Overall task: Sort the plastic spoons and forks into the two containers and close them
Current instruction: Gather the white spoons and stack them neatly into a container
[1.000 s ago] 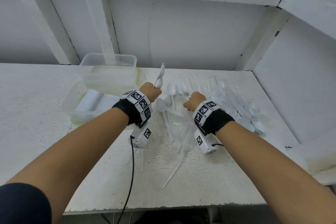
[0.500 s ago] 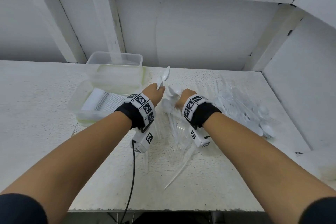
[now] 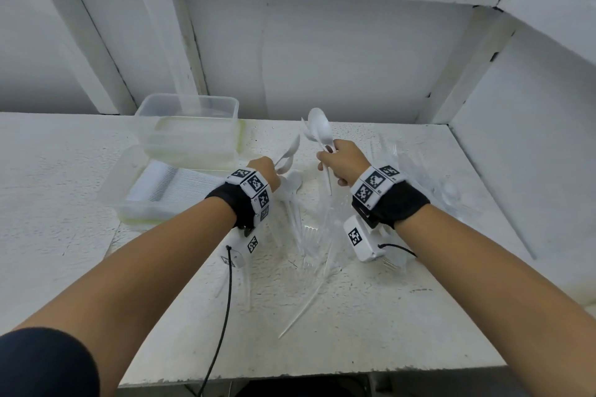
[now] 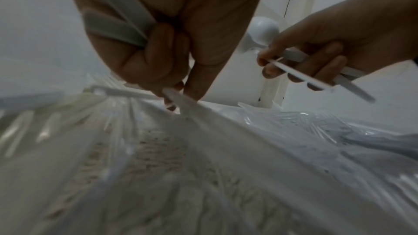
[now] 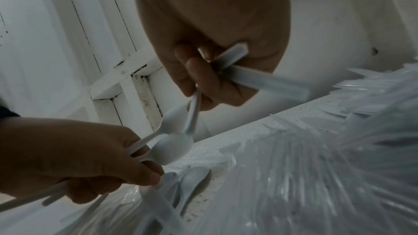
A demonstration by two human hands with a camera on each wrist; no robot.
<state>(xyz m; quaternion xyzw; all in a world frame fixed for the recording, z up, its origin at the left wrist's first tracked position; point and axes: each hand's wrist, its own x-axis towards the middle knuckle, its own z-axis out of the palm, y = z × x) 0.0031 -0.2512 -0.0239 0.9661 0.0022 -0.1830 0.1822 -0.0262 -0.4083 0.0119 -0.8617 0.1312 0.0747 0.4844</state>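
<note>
My right hand (image 3: 342,162) is raised over the table and grips several white plastic spoons (image 3: 320,132) by their handles, bowls upward; in the right wrist view the fingers (image 5: 199,71) curl round the handles. My left hand (image 3: 267,171) holds white spoons (image 3: 288,155) in its fist, and in the left wrist view its fingertips (image 4: 192,87) pinch another handle (image 4: 181,101) from the pile. Loose white spoons and clear forks (image 3: 309,229) lie between my wrists. A clear container (image 3: 154,190) at left holds a row of white cutlery.
A second clear container (image 3: 187,126) stands behind the first, near the wall. A heap of clear plastic cutlery (image 3: 429,177) lies at the right, by the side wall. One white utensil (image 3: 306,306) lies toward the table's front edge. A black cable (image 3: 225,300) hangs from my left wrist.
My right hand has lifted from the pile and swung right and up with spoons in it. My left hand stays low at the pile, still holding its spoons.
</note>
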